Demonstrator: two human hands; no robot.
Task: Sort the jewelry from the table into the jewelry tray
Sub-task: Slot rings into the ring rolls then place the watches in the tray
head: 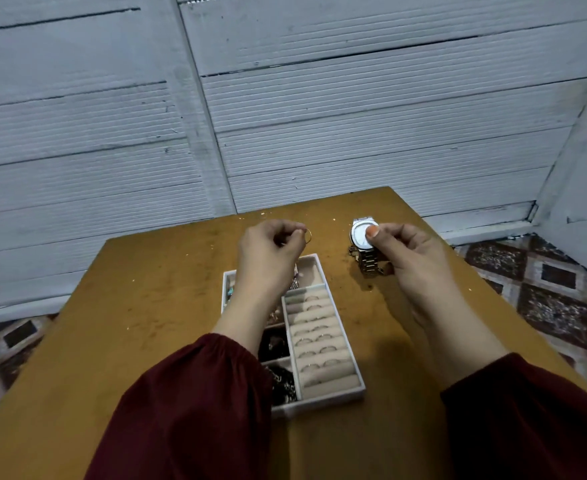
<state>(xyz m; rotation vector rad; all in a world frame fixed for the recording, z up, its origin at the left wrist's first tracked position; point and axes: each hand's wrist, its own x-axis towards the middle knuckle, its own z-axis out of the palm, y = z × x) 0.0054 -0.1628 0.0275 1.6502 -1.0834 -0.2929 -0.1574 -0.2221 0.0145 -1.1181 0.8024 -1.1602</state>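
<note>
Two maroon sleeves [195, 403] are reaching over the brown table [139, 306]. Between the forearms, the jewelry tray [323, 402] is lying with rings [311, 341] in its padded rolls. Farther out, the left hand [268, 258] is pinching a gold ring [308, 236] and the right hand [410, 251] is gripping a silver watch [360, 233].

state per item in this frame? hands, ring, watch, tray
Left hand: pinches the ring.
Ring: held in the air, not in the tray.
Right hand: grips the watch, thumb on its face.
Watch: in right hand, outside tray.
Tray: on the table, ring slots partly filled.
</note>
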